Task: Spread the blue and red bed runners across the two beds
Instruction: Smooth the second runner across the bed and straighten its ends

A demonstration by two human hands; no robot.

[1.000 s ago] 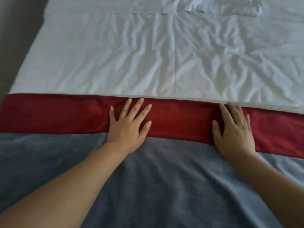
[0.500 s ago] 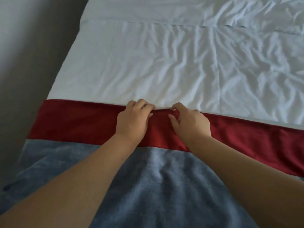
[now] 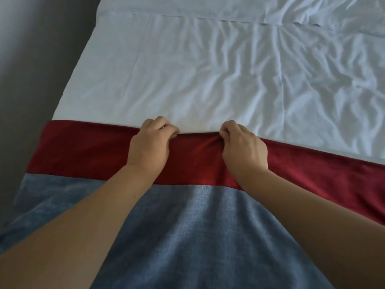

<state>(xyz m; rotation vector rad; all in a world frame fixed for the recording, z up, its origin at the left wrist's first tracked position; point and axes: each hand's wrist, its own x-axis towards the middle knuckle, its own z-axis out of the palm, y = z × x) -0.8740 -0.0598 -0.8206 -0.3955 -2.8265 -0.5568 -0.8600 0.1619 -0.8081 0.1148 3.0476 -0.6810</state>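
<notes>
**Both grips pinch the red runner's upper edge**

The left grip and the right grip are near each other at the centre of the frame. Their fingers are curled, and each pinches the upper edge of the red runner. The cloth bunches a little at the right grip. The red band runs across the frame from left to right. The blue runner lies just below it, touching it. Above is a wrinkled white sheet.
</notes>
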